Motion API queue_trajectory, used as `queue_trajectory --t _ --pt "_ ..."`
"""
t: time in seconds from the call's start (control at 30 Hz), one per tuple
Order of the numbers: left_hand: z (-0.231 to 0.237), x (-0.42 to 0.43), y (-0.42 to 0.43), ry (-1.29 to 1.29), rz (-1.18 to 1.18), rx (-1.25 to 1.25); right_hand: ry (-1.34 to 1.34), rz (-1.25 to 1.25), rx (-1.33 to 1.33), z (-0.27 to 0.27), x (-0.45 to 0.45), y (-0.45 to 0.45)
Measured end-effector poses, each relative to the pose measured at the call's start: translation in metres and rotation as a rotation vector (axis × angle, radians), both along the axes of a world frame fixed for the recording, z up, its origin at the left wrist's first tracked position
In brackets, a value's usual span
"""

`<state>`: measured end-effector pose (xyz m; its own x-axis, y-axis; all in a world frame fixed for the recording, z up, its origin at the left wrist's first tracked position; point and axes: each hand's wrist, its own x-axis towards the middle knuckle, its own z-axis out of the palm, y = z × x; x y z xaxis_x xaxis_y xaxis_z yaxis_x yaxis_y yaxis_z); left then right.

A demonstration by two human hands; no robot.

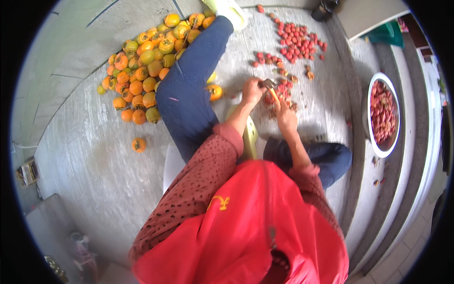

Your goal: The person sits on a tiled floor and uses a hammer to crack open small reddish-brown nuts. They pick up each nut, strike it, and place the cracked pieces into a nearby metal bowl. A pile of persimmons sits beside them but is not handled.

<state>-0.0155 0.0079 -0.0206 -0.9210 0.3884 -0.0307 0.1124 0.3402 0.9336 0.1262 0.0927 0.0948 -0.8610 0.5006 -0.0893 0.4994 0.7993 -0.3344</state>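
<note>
My right hand (pixel 287 120) grips the orange handle of a hammer (pixel 273 93). The hammer's dark metal head points up and to the left, close against the fingers of my left hand (pixel 252 91). Those fingers are curled at the head; whether they hold it or a small fruit is hidden. Just below and beyond the hammer lies a heap of broken red fruit pieces (pixel 284 88) on the grey floor. Farther ahead is a spread of whole small red round fruits (pixel 298 41), with a few loose brownish husks (pixel 310 74) beside them.
Orange and green persimmons (pixel 142 71) are piled by my left leg (pixel 191 85); one persimmon (pixel 139 145) lies apart. A metal basin (pixel 385 113) of red pieces stands on the steps (pixel 358 170) to my right. A dark container (pixel 324 9) stands at the far right.
</note>
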Motion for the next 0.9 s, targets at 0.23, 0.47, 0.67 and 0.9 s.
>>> queue_trajectory --t 0.23,0.47,0.67,0.9 --pt "0.005 0.002 -0.001 0.117 0.029 -0.148 0.237 -0.078 -0.241 0.000 -0.001 0.022" --pt "0.013 0.004 -0.001 0.099 0.028 -0.223 0.065 -0.068 -0.103 -0.027 0.010 0.016" --pt "0.025 0.014 0.001 0.183 -0.101 -0.257 0.375 -0.063 -0.230 -0.024 0.018 0.030" --pt "0.018 -0.049 0.020 0.249 0.392 -0.204 0.240 -0.249 -0.440 -0.020 0.020 0.022"
